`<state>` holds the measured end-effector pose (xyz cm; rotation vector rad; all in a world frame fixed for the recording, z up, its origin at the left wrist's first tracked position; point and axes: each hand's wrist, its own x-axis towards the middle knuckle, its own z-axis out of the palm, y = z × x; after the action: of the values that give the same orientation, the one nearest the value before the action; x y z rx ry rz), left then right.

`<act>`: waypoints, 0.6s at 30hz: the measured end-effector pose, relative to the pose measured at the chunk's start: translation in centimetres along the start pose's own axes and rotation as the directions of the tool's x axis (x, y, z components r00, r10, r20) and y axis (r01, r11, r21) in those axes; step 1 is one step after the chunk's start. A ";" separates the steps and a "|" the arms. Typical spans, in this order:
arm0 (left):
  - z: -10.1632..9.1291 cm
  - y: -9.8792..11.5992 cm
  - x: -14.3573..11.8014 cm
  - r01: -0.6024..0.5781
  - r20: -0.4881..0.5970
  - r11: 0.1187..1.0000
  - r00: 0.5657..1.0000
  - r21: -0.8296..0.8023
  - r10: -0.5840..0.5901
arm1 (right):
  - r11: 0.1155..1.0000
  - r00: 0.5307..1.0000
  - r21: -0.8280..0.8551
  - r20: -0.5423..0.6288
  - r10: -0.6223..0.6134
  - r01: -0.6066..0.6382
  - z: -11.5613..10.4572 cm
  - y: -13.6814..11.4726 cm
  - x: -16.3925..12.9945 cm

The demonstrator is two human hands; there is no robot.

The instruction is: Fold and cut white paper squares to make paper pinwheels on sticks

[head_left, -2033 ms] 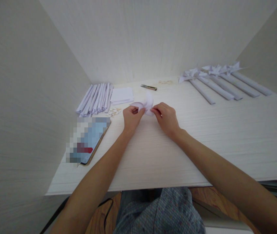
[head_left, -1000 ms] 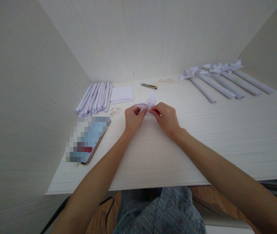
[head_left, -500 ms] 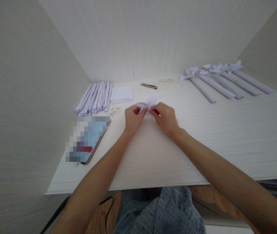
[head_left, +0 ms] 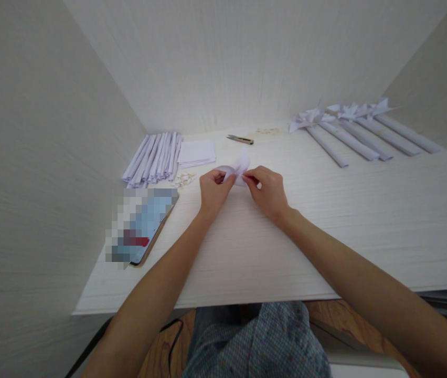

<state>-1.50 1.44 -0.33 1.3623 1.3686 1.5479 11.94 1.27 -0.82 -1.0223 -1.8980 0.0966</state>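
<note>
Between my hands, above the middle of the table, is a white paper pinwheel (head_left: 242, 164) with curled blades. My left hand (head_left: 214, 188) pinches its left side between thumb and fingers. My right hand (head_left: 266, 190) is closed at the pinwheel's centre, fingertips pressed together against the folded paper. Whether a small pin or stick is between those fingertips is too small to tell. Behind the pinwheel lie thread snips (head_left: 240, 139). To the left, near my left hand, is a scatter of small whitish and yellowish bits (head_left: 184, 180).
Rolled paper sticks (head_left: 155, 157) are heaped at the back left, beside a stack of white paper squares (head_left: 197, 152). A phone (head_left: 148, 226) with a blurred screen lies at the left. Several finished pinwheels on paper sticks (head_left: 355, 136) rest at the back right. Walls enclose the table (head_left: 247, 262).
The pinwheel's upper blade has shifted slightly and looks more curled over. Both hands keep their hold in nearly the same place.
</note>
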 end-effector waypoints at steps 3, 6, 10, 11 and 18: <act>0.0 0.0 0.0 0.006 0.017 1.000 1.000 -0.001 -0.006 | 1.000 1.000 0.008 -0.005 0.008 -0.008 0.0 0.0 0.0; -0.1 0.0 0.0 0.008 0.029 1.000 1.000 -0.018 -0.008 | 1.000 1.000 0.008 -0.008 0.010 -0.010 0.1 0.0 0.0; 0.1 -0.1 0.0 0.006 0.036 1.000 0.999 -0.030 -0.004 | 1.000 1.000 0.010 0.005 0.020 -0.020 0.1 0.0 0.0; 0.1 -0.1 0.0 0.003 0.040 0.999 0.999 -0.032 -0.001 | 1.000 1.000 0.013 0.008 0.027 -0.027 0.1 0.0 0.0; 0.2 0.3 -0.2 0.031 0.065 0.998 0.997 -0.051 -0.028 | 0.998 0.998 0.020 0.016 0.054 -0.055 0.0 0.0 0.1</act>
<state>-1.18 1.28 -0.09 1.3426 1.2951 1.4971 11.95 1.36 -0.73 -1.0623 -1.8798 0.1561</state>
